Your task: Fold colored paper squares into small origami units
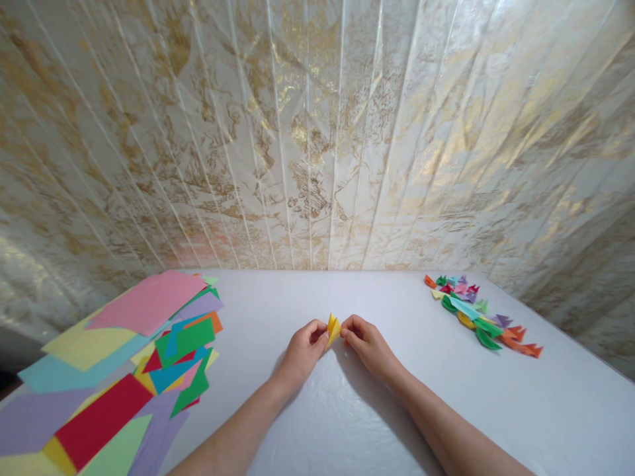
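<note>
A small folded yellow paper piece [334, 328] with pointed tips is held up between my hands, above the middle of the white table [317, 410]. My left hand [308, 344] pinches its left side between thumb and fingers. On the other side, my right hand [361, 338] has its thumb and fingertips pressed together at the paper's right edge. The lower part of the yellow piece is partly covered by my left fingers.
Loose coloured sheets, with a large pink one [153, 301] and a red one [104, 420], cover the table's left side. Several folded paper shapes [489, 327] lie at the right. A gold-patterned curtain [307, 145] hangs behind.
</note>
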Tool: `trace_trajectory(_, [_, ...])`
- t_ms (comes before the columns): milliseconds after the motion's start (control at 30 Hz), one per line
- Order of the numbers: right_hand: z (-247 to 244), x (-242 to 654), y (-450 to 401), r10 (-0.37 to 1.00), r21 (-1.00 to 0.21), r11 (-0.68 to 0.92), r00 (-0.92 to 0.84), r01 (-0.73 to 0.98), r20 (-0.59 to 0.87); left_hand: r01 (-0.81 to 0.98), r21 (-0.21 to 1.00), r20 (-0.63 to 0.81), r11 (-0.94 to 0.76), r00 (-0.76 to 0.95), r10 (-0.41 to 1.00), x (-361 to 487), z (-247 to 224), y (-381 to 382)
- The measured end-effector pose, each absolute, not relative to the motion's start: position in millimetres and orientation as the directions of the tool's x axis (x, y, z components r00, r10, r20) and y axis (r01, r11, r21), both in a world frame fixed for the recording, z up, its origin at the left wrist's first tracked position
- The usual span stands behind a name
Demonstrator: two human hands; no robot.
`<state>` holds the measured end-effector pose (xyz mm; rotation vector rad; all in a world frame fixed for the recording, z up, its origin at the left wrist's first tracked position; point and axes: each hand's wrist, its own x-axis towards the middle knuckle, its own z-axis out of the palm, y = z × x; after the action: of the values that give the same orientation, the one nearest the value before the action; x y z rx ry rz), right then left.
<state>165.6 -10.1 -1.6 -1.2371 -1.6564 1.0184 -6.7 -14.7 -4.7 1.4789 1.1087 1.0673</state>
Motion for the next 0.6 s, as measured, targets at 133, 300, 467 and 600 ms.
trace_trajectory(133, [-3.5,165.7,-10.7,0.971,-0.911,0.227,-0.158,0.345,0.182,0.122,0.988,0.074,-0.098,0.189,0.979,-4.0,-8.5,-15.0])
trace_trajectory(300, [4.5,164.4,-17.6,0.910,-0.830,0.415,-0.183,0.372,0.373,0.176,0.971,0.132,-0.161,0.164,0.978,-2.0,-7.3,-18.7])
trace_trajectory(467, [13.7,161.1,-25.9,0.850,-0.769,0.522,-0.294,0.368,0.436,0.216,0.961,0.147,-0.175,0.140,0.979,-1.6,-5.4,-20.9])
trace_trajectory(600, [14.2,161.9,-26.4,0.864,-0.780,0.503,-0.243,0.373,0.441,0.189,0.975,0.108,-0.119,0.065,0.992,-2.1,-9.5,-17.5])
